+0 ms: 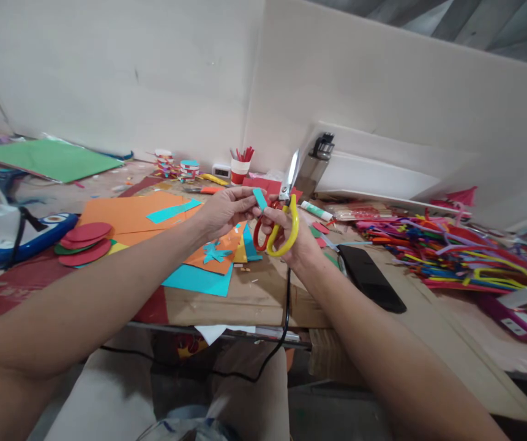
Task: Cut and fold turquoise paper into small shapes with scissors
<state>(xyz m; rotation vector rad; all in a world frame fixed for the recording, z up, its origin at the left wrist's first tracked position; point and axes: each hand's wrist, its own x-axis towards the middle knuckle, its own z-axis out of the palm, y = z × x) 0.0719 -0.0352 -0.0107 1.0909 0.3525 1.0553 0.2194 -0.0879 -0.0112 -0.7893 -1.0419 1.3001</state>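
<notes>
Above the middle of the table, my left hand (232, 211) pinches a small turquoise paper strip (259, 199) by its left side. My right hand (286, 229) is closed round scissors (289, 177) with one yellow and one red handle, their blades pointing up. Its fingertips also meet the lower end of the strip. The blades stand to the right of the strip, apart from it. Beneath my hands lie orange paper sheets (107, 214), a longer turquoise strip (174, 211), turquoise star cut-outs (217, 252) and a turquoise sheet (203, 280).
Red and green paper discs (89, 233) lie left, beside a blue boat-shaped object (38, 242). A cup of red sticks (240, 166), a dark bottle (316, 162) and a glue stick (317, 211) stand or lie behind. Right are a black phone (371, 277) and many pipe cleaners (465, 251).
</notes>
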